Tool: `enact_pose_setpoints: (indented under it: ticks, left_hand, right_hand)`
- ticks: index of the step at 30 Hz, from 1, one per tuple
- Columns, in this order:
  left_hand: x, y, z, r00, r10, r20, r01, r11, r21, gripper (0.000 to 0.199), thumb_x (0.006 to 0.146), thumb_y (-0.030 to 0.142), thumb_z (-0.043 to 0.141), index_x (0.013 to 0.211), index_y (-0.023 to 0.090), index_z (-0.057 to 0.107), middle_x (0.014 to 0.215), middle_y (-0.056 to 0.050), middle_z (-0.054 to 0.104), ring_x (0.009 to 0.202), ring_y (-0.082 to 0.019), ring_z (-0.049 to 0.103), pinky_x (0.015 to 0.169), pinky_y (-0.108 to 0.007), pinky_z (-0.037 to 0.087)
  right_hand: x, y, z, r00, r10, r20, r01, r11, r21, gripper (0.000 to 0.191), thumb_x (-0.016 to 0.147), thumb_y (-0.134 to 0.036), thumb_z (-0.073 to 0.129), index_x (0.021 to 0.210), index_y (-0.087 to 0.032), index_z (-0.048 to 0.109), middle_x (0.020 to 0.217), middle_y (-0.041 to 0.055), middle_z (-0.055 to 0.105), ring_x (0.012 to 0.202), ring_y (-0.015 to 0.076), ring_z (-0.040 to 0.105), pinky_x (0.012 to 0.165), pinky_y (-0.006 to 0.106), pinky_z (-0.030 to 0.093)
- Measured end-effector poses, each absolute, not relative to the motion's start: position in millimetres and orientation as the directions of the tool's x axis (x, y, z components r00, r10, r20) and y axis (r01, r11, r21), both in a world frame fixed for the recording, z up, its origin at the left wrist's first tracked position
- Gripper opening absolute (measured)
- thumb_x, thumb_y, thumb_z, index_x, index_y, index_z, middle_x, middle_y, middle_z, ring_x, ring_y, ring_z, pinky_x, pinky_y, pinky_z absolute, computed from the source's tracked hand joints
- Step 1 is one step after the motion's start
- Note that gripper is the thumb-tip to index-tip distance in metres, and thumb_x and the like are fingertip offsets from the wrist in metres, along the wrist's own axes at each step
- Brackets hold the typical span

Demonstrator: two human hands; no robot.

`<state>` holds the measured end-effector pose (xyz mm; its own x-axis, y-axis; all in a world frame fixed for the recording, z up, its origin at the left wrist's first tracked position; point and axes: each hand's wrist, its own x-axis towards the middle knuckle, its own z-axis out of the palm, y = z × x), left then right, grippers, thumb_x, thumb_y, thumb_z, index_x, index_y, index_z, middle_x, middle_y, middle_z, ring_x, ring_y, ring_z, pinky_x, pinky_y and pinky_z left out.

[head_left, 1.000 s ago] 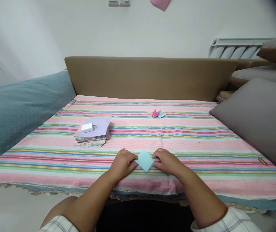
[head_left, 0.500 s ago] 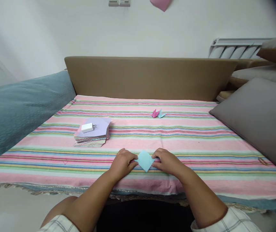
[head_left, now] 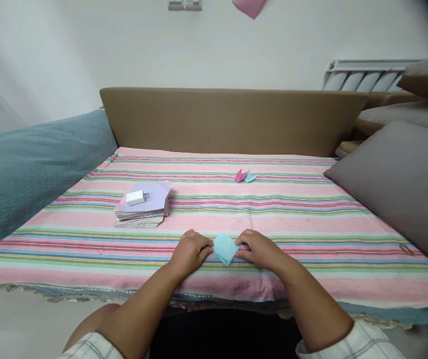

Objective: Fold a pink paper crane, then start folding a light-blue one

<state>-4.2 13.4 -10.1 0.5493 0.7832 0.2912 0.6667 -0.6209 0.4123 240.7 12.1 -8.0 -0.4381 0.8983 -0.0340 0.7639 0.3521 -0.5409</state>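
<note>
A small light-blue piece of folded paper (head_left: 225, 247), diamond-shaped, is held between my hands just above or on the striped cloth (head_left: 206, 214). My left hand (head_left: 192, 251) pinches its left corner between thumb and fingers. On the other side, my right hand (head_left: 258, 249) pinches the right corner in the same way. The bottom point of the paper shows separate layers, slightly parted. Farther back lie two small folded paper shapes, a magenta one (head_left: 240, 175) and a light-blue one (head_left: 250, 176), side by side.
A stack of coloured paper sheets (head_left: 154, 197) stands to the left, with a white charger plug (head_left: 135, 198) on top. Grey cushions (head_left: 397, 174) fill the right side. A brown backrest (head_left: 229, 119) closes off the back, and a blue-covered armrest (head_left: 49, 164) the left.
The lower edge of the light-blue paper has opened a little, so its layers show at the bottom point. Both hands keep nearly the same place and grip.
</note>
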Motion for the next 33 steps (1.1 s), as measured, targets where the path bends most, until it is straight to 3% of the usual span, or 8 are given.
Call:
enact_pose_setpoints:
  ticks: [5,10,14,19,26,33]
  left_hand:
    - [-3,13,-8,0.556,0.785,0.273,0.680,-0.619,0.393,0.014,0.085,0.026,0.053,0.088,0.024,0.066,0.082,-0.002,0.070,0.079,-0.019,0.060,0.084,-0.037,0.038]
    - [-2,10,-10,0.555,0.786,0.272,0.717,-0.618,0.323,0.015,0.086,0.026,0.051,0.091,0.023,0.064,0.085,-0.003,0.069,0.083,-0.019,0.060,0.095,-0.044,0.031]
    - [0,9,-11,0.577,0.764,0.289,0.725,-0.642,0.248,0.016,0.088,0.025,0.048,0.091,0.023,0.063,0.085,-0.003,0.068,0.085,-0.018,0.059,0.100,-0.047,0.027]
    - [0,10,-12,0.567,0.769,0.294,0.734,-0.634,0.242,0.017,0.088,0.026,0.046,0.087,0.021,0.062,0.084,-0.004,0.067,0.084,-0.018,0.058,0.099,-0.046,0.028]
    - [0,11,-17,0.554,0.769,0.319,0.731,-0.632,0.255,0.018,0.088,0.026,0.045,0.085,0.021,0.062,0.083,-0.004,0.066,0.083,-0.018,0.058,0.099,-0.046,0.029]
    - [4,10,-14,0.516,0.798,0.310,0.759,-0.594,0.267,0.019,0.088,0.026,0.044,0.083,0.020,0.061,0.080,-0.003,0.066,0.080,-0.018,0.058,0.099,-0.045,0.030]
  right_hand:
    - [239,11,-7,-0.423,0.906,-0.029,0.768,0.341,-0.542,0.031,0.069,-0.037,0.070,0.095,-0.021,0.064,0.095,0.0042,0.058,0.084,0.0174,0.054,0.070,0.027,0.041]
    - [237,9,-4,-0.407,0.913,-0.028,0.775,0.328,-0.540,0.035,0.067,-0.040,0.072,0.096,-0.022,0.064,0.096,0.0040,0.058,0.084,0.0177,0.054,0.068,0.026,0.041]
    - [236,7,-1,-0.431,0.902,-0.004,0.764,0.362,-0.534,0.041,0.067,-0.039,0.073,0.103,-0.024,0.063,0.097,0.0043,0.059,0.088,0.0191,0.054,0.074,0.028,0.042]
    - [235,6,-2,-0.469,0.882,0.036,0.736,0.413,-0.537,0.052,0.070,-0.040,0.071,0.117,-0.022,0.058,0.104,0.0079,0.057,0.098,0.0219,0.052,0.083,0.031,0.042]
    - [233,6,-4,-0.483,0.875,0.023,0.739,0.421,-0.525,0.045,0.075,-0.046,0.064,0.113,-0.022,0.061,0.104,0.0080,0.057,0.097,0.0216,0.053,0.082,0.031,0.042]
    - [226,5,-3,-0.435,0.900,0.042,0.799,0.407,-0.442,0.029,0.081,-0.035,0.058,0.106,-0.021,0.063,0.098,0.0067,0.060,0.093,0.0204,0.053,0.081,0.030,0.041]
